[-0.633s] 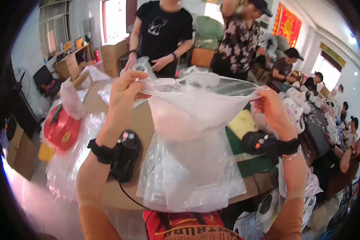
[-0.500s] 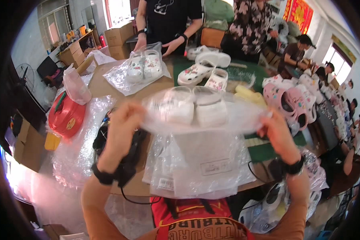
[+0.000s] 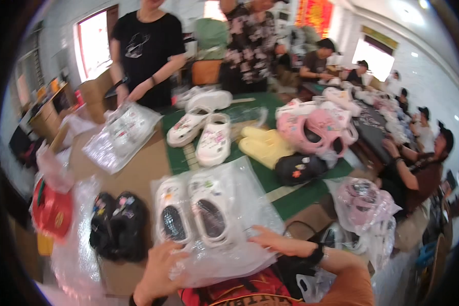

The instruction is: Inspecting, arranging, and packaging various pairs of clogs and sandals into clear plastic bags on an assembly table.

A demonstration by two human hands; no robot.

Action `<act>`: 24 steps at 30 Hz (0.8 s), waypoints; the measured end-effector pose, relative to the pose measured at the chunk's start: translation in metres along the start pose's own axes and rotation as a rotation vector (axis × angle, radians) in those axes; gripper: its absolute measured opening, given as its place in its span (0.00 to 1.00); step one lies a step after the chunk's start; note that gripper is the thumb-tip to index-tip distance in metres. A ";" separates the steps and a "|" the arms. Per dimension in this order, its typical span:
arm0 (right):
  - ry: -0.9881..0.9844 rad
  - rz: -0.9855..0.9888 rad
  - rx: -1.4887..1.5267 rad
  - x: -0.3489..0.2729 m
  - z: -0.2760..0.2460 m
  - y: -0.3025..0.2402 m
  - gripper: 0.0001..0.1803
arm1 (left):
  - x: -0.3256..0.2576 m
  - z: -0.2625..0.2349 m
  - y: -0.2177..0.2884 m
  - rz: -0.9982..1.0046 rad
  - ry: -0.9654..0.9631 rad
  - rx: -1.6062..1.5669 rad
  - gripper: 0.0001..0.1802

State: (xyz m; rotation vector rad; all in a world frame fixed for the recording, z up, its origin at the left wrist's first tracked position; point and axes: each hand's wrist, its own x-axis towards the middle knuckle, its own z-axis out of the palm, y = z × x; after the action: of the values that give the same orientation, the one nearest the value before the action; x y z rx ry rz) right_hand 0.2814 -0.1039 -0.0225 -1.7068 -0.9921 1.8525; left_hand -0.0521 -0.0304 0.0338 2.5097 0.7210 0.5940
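Note:
A pair of white clogs (image 3: 208, 206) with colourful charms lies in front of me, toes pointing away. They appear to be inside a clear plastic bag (image 3: 247, 188), on top of other clear bags. My left hand (image 3: 160, 270) touches the bag by the left clog's heel, its fingers apart and slightly blurred. On the bag's right side, my right hand (image 3: 283, 242) rests with fingers stretched out. Black clogs (image 3: 118, 224) with charms stand left of the bag. Beyond it are more white clogs (image 3: 213, 140) and yellow slippers (image 3: 265, 147).
Pink clogs (image 3: 311, 130) are heaped at the right, near a black clog (image 3: 301, 169). Bagged pink clogs (image 3: 364, 201) lie at the right edge. A red round container (image 3: 53, 209) sits far left. Across the table, a person (image 3: 148, 51) handles a bagged pair (image 3: 125, 135); others work at right.
My hands have come down from holding the bag stretched in the air to the bag on the table. My view has turned right. The white clogs now lie toes away under the film.

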 end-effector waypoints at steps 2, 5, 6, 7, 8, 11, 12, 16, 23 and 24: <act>-0.030 -0.132 0.075 0.021 0.016 0.007 0.43 | 0.006 0.028 0.025 0.046 -0.067 0.086 0.37; -0.062 0.066 -0.009 0.018 0.018 0.003 0.40 | 0.014 0.061 0.035 0.166 -0.209 0.482 0.34; -0.082 0.065 -0.036 0.017 0.023 -0.005 0.40 | 0.015 0.072 0.022 0.273 -0.159 0.599 0.31; -0.164 0.035 0.099 0.011 0.028 -0.014 0.37 | 0.010 0.080 0.011 0.378 -0.115 0.718 0.29; -0.230 0.004 0.248 0.007 0.027 -0.019 0.34 | 0.011 0.077 0.009 0.367 -0.107 0.725 0.29; -0.309 -0.007 0.407 0.021 0.022 -0.004 0.28 | 0.013 0.072 0.007 0.405 -0.032 0.723 0.25; -0.333 -0.019 0.406 0.020 0.023 -0.008 0.28 | 0.011 0.074 0.004 0.356 -0.057 0.684 0.24; -0.395 0.076 0.423 0.037 0.030 -0.008 0.26 | 0.020 0.071 0.006 0.282 -0.135 0.496 0.17; -0.459 0.014 0.410 0.071 0.059 0.015 0.27 | 0.014 0.084 0.000 0.331 -0.013 0.372 0.16; -0.721 0.012 0.544 0.075 0.062 0.016 0.28 | 0.019 0.085 0.002 0.332 -0.021 0.362 0.15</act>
State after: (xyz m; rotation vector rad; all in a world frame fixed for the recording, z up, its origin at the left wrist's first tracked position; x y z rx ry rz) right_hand 0.2117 -0.0733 -0.0852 -0.7343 -0.6005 2.5099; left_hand 0.0063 -0.0467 -0.0280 3.0005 0.4337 0.5897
